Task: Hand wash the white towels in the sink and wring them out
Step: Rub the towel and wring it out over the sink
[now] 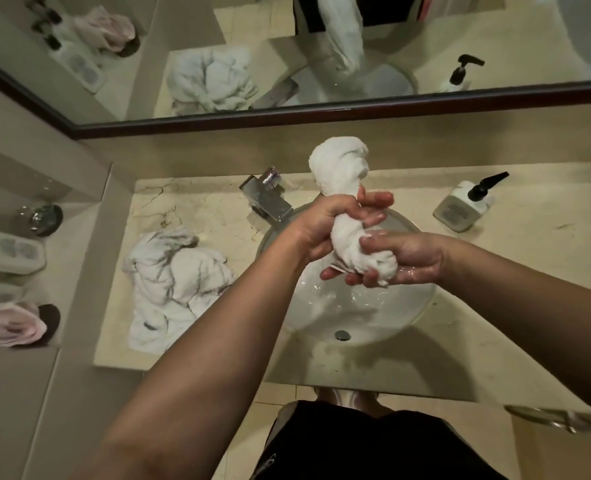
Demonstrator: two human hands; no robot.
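A: What sits at your far left?

B: A pink cloth (pixel 10 327) on a side shelf, cut off by the frame edge, with a dark thing under it that I cannot make out. Above it stands a pale container (pixel 8 252), its label too blurred to read.

A: And on the bench (pixel 529 271)?

B: At its left end lies a heap of white towels (pixel 173 285), crumpled, so you cannot tell how many. Right of the heap the chrome tap (pixel 268 199) stands at the far rim of the sink (pixel 408 306).

A: Where is the towel you are working on?

B: The twisted white towel (pixel 346 202) is over the sink, held upright between both hands. Your left hand (pixel 325 223) wraps round its middle, and your right hand (pixel 401 261) grips its lower end from the right; the two hands are touching. Its bulbous top stands free above your left hand. The part inside your fists is hidden.

A: And further right?

B: A pump bottle (pixel 464 206) with a black nozzle stands on the bench, well apart from the sink. The mirror (pixel 287 64) runs along the far wall.
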